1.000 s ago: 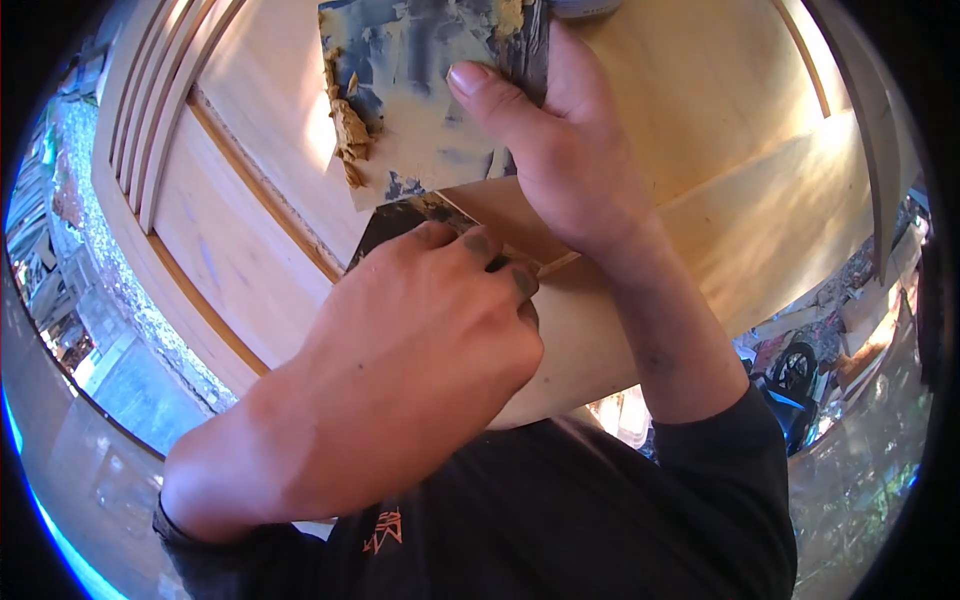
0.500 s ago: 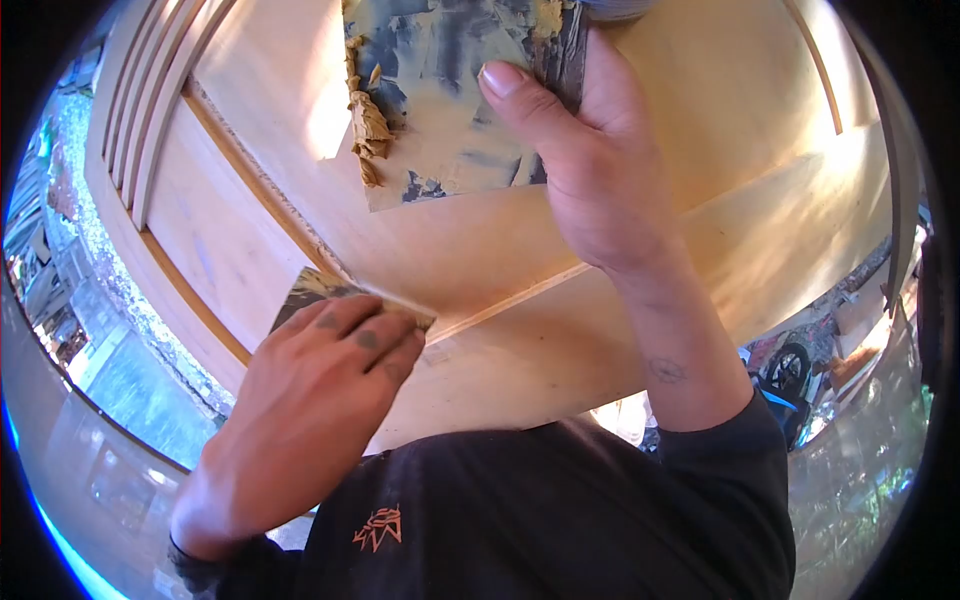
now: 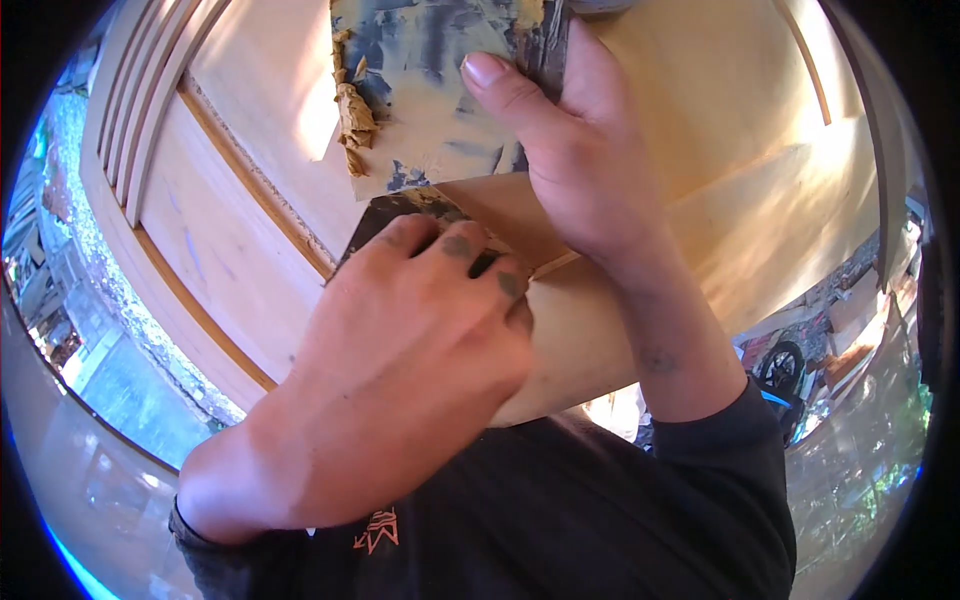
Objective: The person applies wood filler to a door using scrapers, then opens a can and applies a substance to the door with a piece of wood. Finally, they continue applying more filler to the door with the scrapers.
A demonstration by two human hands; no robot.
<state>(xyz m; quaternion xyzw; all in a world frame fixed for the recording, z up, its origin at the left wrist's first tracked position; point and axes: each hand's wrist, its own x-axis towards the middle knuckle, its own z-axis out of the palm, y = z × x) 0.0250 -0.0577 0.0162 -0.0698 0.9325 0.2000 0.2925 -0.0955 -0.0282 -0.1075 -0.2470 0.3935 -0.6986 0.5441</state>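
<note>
My left hand [image 3: 415,345] is closed around a dark flat scraper [image 3: 385,213], its back toward me and grey smudges on the fingers. Only the scraper's far edge and corner show past the knuckles; the thumb is hidden. Just beyond it, my right hand [image 3: 590,165] grips a flat board [image 3: 430,85] smeared with tan filler, thumb on top and fingers out of sight beneath. A thick ridge of filler [image 3: 354,120] clings along the board's left edge. Both hands are above a pale wooden panel [image 3: 590,340] with raised strips.
A brown wood strip [image 3: 255,190] runs diagonally across the panel, with rough residue beside it. Several parallel slats [image 3: 150,110] stand at the upper left. A dark wheel [image 3: 782,367] and clutter lie beyond the panel at right.
My left hand has moved up and to the right with the scraper, away from the panel's strip joint toward the board. The board and right hand have shifted slightly left and up.
</note>
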